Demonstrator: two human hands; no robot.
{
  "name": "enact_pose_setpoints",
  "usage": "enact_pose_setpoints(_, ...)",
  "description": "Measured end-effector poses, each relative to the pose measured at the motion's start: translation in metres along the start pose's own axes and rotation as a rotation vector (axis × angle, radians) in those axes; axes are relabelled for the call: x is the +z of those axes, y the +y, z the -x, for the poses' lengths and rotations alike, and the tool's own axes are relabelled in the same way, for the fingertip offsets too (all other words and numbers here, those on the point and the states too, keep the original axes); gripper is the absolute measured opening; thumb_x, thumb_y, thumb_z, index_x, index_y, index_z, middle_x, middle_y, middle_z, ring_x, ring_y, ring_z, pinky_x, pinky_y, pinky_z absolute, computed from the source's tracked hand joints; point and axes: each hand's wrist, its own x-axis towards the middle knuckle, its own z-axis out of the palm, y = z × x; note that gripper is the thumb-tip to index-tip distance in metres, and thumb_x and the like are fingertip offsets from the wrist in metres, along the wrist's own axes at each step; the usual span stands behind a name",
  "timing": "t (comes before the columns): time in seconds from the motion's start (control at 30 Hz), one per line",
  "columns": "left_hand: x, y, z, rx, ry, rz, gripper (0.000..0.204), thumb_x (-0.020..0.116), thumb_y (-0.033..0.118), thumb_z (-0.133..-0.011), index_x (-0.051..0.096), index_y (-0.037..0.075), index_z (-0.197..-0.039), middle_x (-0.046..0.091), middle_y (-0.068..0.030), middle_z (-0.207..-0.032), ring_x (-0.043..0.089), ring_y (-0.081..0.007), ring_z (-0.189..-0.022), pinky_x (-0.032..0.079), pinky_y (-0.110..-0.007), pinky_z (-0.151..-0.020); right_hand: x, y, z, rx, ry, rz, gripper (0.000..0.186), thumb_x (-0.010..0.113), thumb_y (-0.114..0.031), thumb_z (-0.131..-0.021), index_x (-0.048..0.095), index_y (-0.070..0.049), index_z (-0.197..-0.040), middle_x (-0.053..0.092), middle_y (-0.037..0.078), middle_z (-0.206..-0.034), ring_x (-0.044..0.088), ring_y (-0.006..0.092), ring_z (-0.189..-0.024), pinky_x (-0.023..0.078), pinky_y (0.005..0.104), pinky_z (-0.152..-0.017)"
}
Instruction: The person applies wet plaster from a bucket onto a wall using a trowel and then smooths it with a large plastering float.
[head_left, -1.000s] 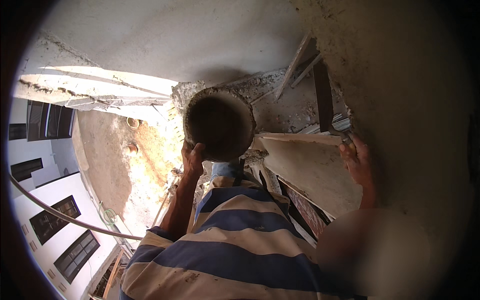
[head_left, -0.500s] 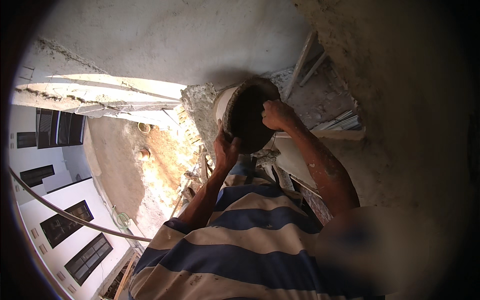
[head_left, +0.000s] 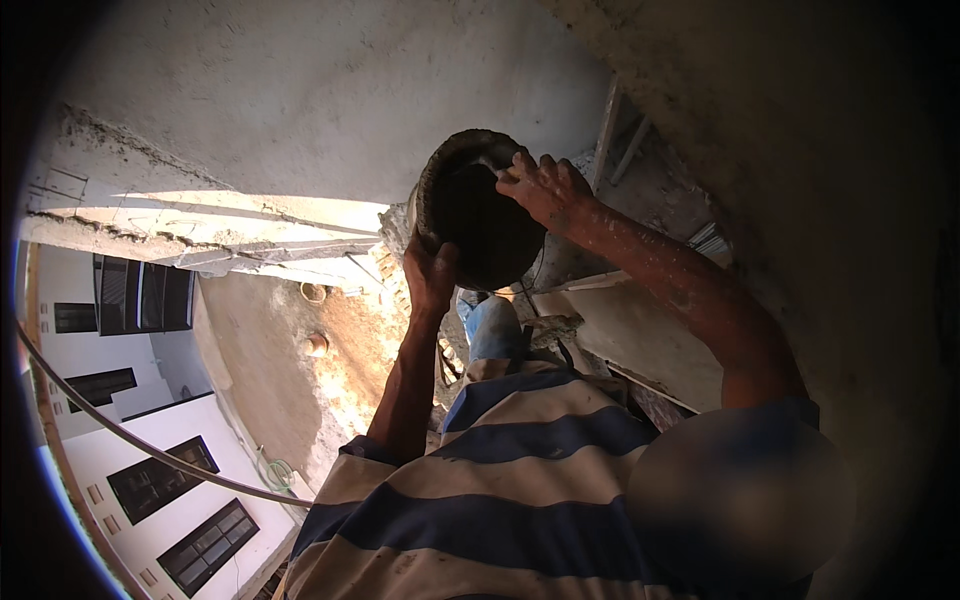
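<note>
A striped-shirted person's raised arms grip a dark pan [head_left: 480,205], 1 hand [head_left: 432,272] cupped underneath, the other [head_left: 545,185] curled over its rim.

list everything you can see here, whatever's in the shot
pan: 1, dark grey, round, held up at top centre
co-worker: 1, blue and cream striped shirt, lower centre, seen from above
co-worker's hands: 2, one under the pan's left edge, one on its upper right rim
concrete wall: 1, grey, rough, across the top
board: 1, pale, right of centre
sandy ground: brown, far below, centre left
building: 1, white with dark windows, lower left
cable: 1, dark, curving across the left
hose coil: 1, greenish, on the ground below
own hands: none in view
</note>
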Motion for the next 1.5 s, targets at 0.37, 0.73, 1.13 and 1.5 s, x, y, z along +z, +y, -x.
enact_pose_setpoints(0.37, 0.015, 0.007, -0.003, 0.249, 0.074, 0.102, 0.073, 0.061, 0.031, -0.081, 0.04, -0.013, -0.135, 0.067, -0.0197, -0.1, 0.063, -0.0207, -0.091, 0.051, -0.033, -0.079, 0.016, -0.004, 0.016, 0.313, 0.12, -0.578, 0.022, 0.052, -0.011, -0.09, 0.063, -0.008, -0.109, 0.065, 0.011, -0.081, 0.068, 0.0388, -0.079, 0.055, 0.047, -0.069)
enact_pose_setpoints(0.73, -0.006, -0.001, -0.002, 0.233, -0.103, 0.197, 0.063, 0.061, 0.024, -0.086, 0.041, -0.009, -0.136, 0.06, -0.0182, -0.121, 0.057, -0.0213, -0.11, 0.045, -0.033, -0.096, 0.026, -0.042, 0.051, 0.083, -0.118, -0.709, 0.013, 0.066, -0.017, -0.073, 0.068, -0.006, -0.079, 0.062, 0.004, -0.077, 0.06, 0.02, -0.08, 0.052, 0.0353, -0.066)
enact_pose_setpoints(1.13, 0.005, -0.01, 0.01, 0.005, -0.071, 0.375, 0.049, 0.064, 0.02, -0.088, 0.048, -0.004, -0.128, 0.06, -0.0122, -0.12, 0.054, -0.0189, -0.11, 0.042, -0.033, -0.096, 0.001, -0.063, 0.079, 0.848, -0.439, -2.339, 0.043, 0.063, -0.011, -0.087, 0.044, -0.008, -0.125, 0.057, 0.009, -0.079, 0.058, 0.0152, -0.06, 0.049, 0.0308, -0.049)
enact_pose_setpoints(1.5, -0.047, -0.107, 0.082, -0.304, 0.337, 0.464, 0.05, 0.062, 0.015, -0.085, 0.047, 0.0, -0.13, 0.059, -0.0141, -0.117, 0.062, -0.0256, -0.099, 0.055, -0.037, -0.082, 0.003, -0.09, 0.116, 0.27, -0.198, -1.254, 0.059, 0.076, -0.031, -0.078, 0.053, 0.001, -0.122, 0.067, 0.022, -0.095, 0.068, 0.032, -0.083, 0.053, 0.0403, -0.079)
